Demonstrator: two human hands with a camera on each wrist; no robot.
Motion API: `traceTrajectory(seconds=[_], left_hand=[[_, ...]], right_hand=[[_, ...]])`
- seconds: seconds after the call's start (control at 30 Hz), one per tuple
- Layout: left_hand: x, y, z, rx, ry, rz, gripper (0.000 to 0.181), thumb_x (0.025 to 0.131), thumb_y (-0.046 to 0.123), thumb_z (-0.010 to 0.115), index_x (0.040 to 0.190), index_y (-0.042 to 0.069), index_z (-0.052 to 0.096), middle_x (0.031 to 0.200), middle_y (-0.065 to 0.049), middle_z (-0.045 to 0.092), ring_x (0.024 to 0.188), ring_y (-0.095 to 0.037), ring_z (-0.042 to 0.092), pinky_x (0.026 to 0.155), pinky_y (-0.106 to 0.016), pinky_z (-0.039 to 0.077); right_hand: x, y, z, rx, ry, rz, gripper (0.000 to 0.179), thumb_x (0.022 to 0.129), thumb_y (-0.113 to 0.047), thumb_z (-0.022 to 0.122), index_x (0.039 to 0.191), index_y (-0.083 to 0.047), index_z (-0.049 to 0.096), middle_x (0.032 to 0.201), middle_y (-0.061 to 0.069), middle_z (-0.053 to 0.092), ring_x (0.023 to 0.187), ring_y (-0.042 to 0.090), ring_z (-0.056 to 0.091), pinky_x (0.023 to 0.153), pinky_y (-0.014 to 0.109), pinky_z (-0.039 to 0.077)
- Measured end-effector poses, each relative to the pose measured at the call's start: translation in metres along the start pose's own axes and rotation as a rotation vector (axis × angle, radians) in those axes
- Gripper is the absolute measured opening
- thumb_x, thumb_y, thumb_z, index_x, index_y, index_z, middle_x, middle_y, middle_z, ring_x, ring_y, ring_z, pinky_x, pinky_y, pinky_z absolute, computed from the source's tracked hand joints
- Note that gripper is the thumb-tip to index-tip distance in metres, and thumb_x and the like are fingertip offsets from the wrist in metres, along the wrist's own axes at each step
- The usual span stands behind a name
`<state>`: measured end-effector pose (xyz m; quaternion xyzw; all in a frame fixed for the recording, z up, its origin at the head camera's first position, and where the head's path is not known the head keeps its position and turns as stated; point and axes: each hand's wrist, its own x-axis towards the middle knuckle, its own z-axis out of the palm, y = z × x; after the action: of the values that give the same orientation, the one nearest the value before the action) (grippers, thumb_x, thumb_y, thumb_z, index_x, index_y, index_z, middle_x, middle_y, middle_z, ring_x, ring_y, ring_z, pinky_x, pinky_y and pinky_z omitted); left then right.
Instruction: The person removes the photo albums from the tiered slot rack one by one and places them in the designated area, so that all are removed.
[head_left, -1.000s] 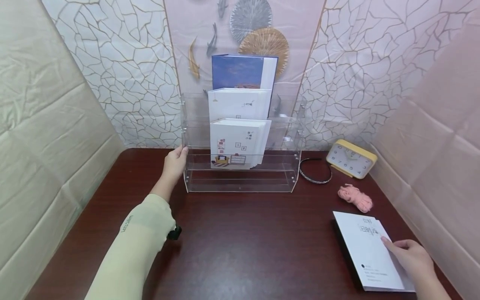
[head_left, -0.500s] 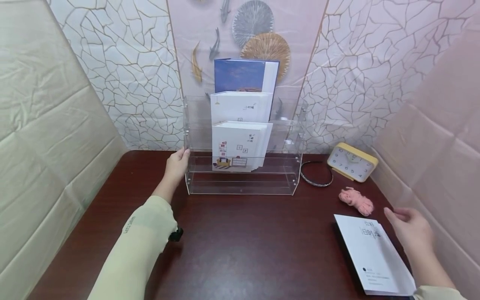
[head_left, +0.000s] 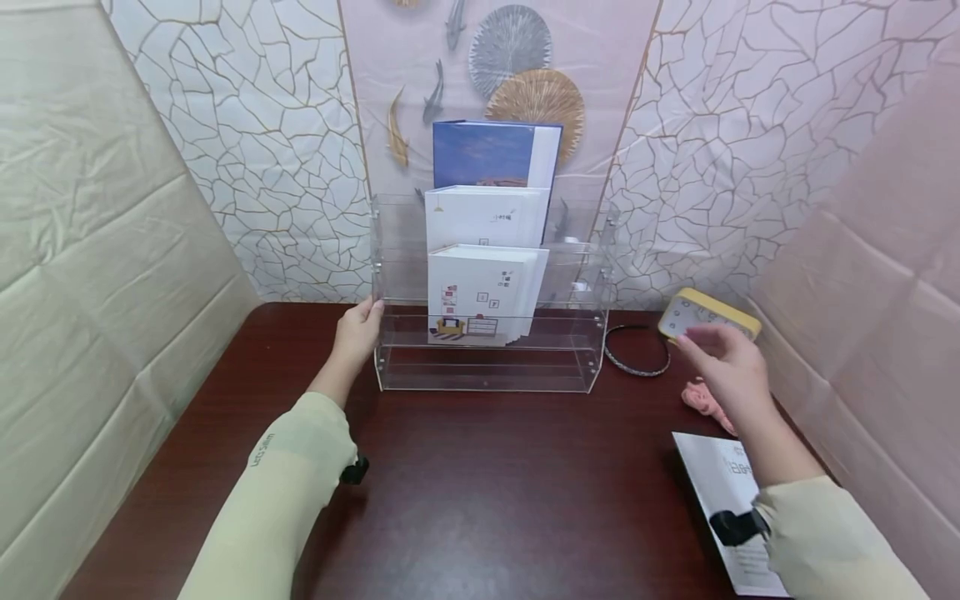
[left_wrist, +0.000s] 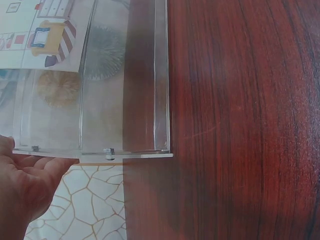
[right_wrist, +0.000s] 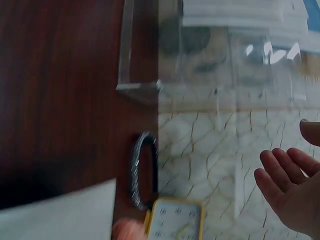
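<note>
A clear acrylic tiered book rack [head_left: 483, 377] stands at the back of the table. My left hand [head_left: 356, 332] grips its left side edge; in the left wrist view, its fingers [left_wrist: 52, 167] lie along the rack's side panel. Several books lean in the tiers: a white picture book [head_left: 476, 292] in front, another white book [head_left: 480, 208] behind it, and a blue book [head_left: 480, 154] at the back. My right hand [head_left: 731, 367] hangs in the air with nothing in it, fingers loosely bent, overlapping the clock in the head view. Under the right forearm lies a white book [head_left: 712, 475], partly hidden.
Right of the rack lie a dark sparkly headband [head_left: 637, 372] and a skein of pink yarn [head_left: 705, 400]. Behind them stands a yellow alarm clock [head_left: 720, 308]. Cloth walls [head_left: 862, 250] enclose the table on both sides and at the back.
My right hand has let go of the white book at the right, lifted, and moved forward and left toward the clock. The left hand stays on the rack.
</note>
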<state>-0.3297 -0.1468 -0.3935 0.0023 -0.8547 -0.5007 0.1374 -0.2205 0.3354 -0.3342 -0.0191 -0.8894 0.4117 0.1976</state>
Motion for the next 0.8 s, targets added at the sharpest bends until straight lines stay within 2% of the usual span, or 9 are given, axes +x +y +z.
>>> traceTrajectory(seconds=[0.1, 0.2, 0.3, 0.5, 0.63, 0.8], left_hand=[[0.001, -0.001, 0.000, 0.004, -0.004, 0.003, 0.041, 0.100, 0.029, 0.043, 0.132, 0.005, 0.054, 0.132, -0.015, 0.052, 0.118, -0.030, 0.049, 0.101, -0.044, 0.038], [0.002, -0.001, 0.000, 0.010, 0.000, 0.005, 0.041, 0.100, 0.029, 0.043, 0.130, 0.005, 0.056, 0.130, -0.015, 0.054, 0.114, -0.030, 0.051, 0.098, -0.045, 0.040], [0.001, -0.002, 0.000, 0.020, 0.002, 0.003, 0.041, 0.100, 0.029, 0.043, 0.131, 0.005, 0.055, 0.133, -0.014, 0.050, 0.118, -0.029, 0.049, 0.100, -0.044, 0.039], [0.000, -0.001, -0.001, 0.031, -0.027, -0.007, 0.045, 0.100, 0.030, 0.042, 0.137, 0.004, 0.048, 0.142, -0.013, 0.040, 0.129, -0.027, 0.038, 0.106, -0.041, 0.031], [0.000, -0.002, -0.002, 0.044, -0.025, -0.010, 0.046, 0.100, 0.031, 0.041, 0.138, 0.005, 0.046, 0.142, -0.013, 0.039, 0.130, -0.027, 0.037, 0.107, -0.041, 0.030], [0.001, -0.003, -0.002, 0.045, -0.012, -0.004, 0.045, 0.100, 0.031, 0.042, 0.138, 0.006, 0.047, 0.141, -0.012, 0.041, 0.128, -0.026, 0.039, 0.107, -0.040, 0.031]], right_hand=[[0.010, -0.018, 0.019, 0.020, -0.040, -0.023, 0.047, 0.090, -0.039, 0.062, 0.118, -0.002, 0.058, 0.108, 0.011, 0.062, 0.090, 0.005, 0.053, 0.067, 0.016, 0.044], [0.022, -0.031, 0.037, 0.008, -0.067, -0.091, 0.045, 0.090, -0.038, 0.062, 0.116, -0.001, 0.059, 0.110, 0.015, 0.063, 0.094, 0.016, 0.057, 0.076, 0.020, 0.043], [0.032, -0.040, 0.054, 0.019, -0.087, -0.131, 0.043, 0.089, -0.036, 0.064, 0.113, 0.000, 0.060, 0.107, 0.016, 0.064, 0.095, 0.025, 0.060, 0.077, 0.023, 0.045], [0.050, -0.051, 0.079, 0.090, -0.107, -0.133, 0.040, 0.089, -0.029, 0.066, 0.112, 0.002, 0.060, 0.108, 0.017, 0.065, 0.096, 0.027, 0.061, 0.079, 0.021, 0.046], [0.060, -0.055, 0.094, 0.152, -0.122, -0.137, 0.039, 0.088, -0.025, 0.067, 0.113, 0.005, 0.059, 0.110, 0.018, 0.064, 0.098, 0.028, 0.060, 0.084, 0.029, 0.048], [0.069, -0.062, 0.115, 0.154, -0.152, -0.133, 0.039, 0.086, -0.023, 0.069, 0.115, 0.001, 0.058, 0.111, 0.016, 0.064, 0.101, 0.029, 0.060, 0.086, 0.040, 0.048]])
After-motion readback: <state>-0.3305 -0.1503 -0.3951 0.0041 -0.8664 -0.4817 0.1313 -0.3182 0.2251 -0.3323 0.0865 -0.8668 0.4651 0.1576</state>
